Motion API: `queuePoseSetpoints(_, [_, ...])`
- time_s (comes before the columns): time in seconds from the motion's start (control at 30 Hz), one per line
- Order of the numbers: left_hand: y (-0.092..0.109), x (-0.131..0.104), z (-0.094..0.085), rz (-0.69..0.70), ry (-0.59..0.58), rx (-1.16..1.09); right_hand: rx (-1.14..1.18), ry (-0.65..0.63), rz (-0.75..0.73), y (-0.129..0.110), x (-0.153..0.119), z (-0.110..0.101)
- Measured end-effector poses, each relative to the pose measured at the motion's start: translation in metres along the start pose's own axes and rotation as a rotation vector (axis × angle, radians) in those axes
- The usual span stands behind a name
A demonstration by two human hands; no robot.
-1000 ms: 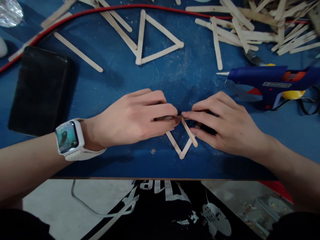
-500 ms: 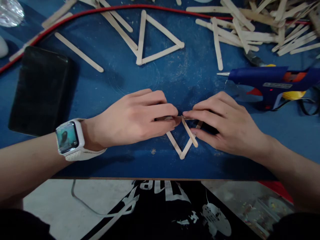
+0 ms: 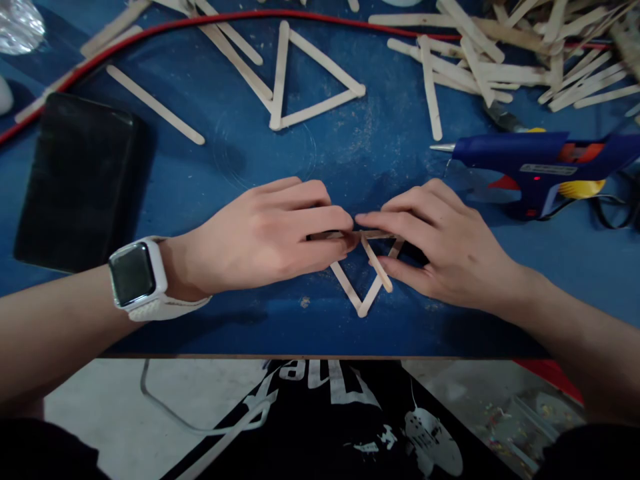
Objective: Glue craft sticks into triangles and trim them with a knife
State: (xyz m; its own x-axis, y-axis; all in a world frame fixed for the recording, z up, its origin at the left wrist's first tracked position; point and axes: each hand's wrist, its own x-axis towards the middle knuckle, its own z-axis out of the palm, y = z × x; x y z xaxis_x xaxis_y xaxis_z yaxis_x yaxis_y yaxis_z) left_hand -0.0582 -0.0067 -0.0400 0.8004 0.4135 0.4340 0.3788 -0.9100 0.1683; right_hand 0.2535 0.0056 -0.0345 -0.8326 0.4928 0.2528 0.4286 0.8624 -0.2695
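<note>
Near the blue table (image 3: 280,337)'s six-o'clock edge, the pale wooden-stick triangle (image 3: 347,286) is pinched by the left hand (image 3: 270,233) at ten o'clock and braced by the spread-fingered right hand (image 3: 445,250) at two, seemingly for steadiness.

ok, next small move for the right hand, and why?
Probably close the right hand gently at the joint where the slanted stick meets the small triangle: the left hand grips just beside it, while the right thumb and index are spread apart.
</note>
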Motion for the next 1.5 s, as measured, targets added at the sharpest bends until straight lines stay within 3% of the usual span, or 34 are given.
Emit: queuePoseSetpoints(1.5, [0.0004,0.0001,-0.0032,-0.016,-0.023,0.012,0.11,0.046,0.012,0.0053,-0.0017,-0.0007])
